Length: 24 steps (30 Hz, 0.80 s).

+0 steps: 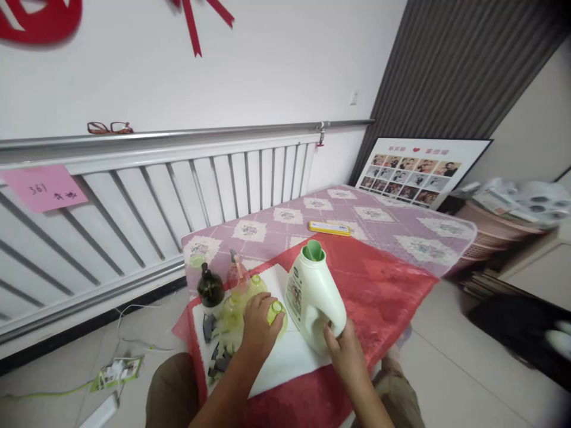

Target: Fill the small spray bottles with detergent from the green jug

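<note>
My right hand (348,351) is wrapped round the handle of a pale green detergent jug (314,297). The jug stands nearly upright, uncapped, its green spout showing. My left hand (260,324) closes round a clear bottle with a yellow-green neck (276,307), just left of the jug; most of that bottle is hidden by the fingers. Beside it are two similar open bottles, one behind (256,285) and one to the left (232,309). A dark pump bottle (209,290) and a pinkish clear bottle (237,272) stand farther back. Grey trigger spray heads (219,359) lie by my left forearm.
A white towel (281,368) lies under the bottles, over a red plastic sheet (379,279). The patterned tablecloth (285,215) bears a yellow case (330,228). A white radiator (223,184) runs behind the table. Cables and a power strip (100,411) are on the floor at left.
</note>
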{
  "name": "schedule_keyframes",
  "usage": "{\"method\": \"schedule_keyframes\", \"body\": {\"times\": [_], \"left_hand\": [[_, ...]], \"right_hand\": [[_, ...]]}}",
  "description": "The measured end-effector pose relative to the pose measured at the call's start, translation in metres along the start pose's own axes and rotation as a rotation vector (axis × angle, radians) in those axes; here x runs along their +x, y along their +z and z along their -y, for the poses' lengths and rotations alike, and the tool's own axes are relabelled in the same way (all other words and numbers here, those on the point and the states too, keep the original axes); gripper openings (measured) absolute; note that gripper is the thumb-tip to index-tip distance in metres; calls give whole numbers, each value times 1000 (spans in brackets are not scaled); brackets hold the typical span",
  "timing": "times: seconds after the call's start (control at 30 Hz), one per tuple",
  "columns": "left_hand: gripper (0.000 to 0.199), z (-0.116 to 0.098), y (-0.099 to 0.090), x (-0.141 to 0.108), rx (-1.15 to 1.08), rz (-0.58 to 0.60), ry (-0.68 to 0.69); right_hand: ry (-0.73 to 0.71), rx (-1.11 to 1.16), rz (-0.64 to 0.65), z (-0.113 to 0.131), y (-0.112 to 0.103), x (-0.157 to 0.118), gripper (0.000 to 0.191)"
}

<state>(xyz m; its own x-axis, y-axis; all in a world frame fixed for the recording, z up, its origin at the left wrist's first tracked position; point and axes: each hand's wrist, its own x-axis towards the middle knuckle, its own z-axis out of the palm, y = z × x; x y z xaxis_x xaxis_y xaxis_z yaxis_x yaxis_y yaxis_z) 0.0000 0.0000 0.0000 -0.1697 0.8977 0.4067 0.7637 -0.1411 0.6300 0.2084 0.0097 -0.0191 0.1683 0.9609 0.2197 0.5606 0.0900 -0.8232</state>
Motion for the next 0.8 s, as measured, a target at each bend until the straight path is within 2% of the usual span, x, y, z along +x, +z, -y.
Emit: {"method": "schedule_keyframes", "body": {"times": [0.13, 0.3, 0.43, 0.63, 0.8], "left_hand": [[27, -4, -10, -11, -88, -17, 43], [27, 2, -12, -36, -195, 78, 4], [35, 6, -4, -51, -227, 93, -59], [60, 1, 11, -63, -240, 214, -107], [72, 4, 23, -71, -223, 208, -95]], "right_hand": [[-4, 2, 5, -5, 2, -1, 30], [22, -3, -6, -6, 4, -2, 29], [28, -2, -6, -5, 4, -1, 30], [4, 17, 20, -2, 0, 2, 33], [20, 24, 20, 7, -5, 0, 33]]}}
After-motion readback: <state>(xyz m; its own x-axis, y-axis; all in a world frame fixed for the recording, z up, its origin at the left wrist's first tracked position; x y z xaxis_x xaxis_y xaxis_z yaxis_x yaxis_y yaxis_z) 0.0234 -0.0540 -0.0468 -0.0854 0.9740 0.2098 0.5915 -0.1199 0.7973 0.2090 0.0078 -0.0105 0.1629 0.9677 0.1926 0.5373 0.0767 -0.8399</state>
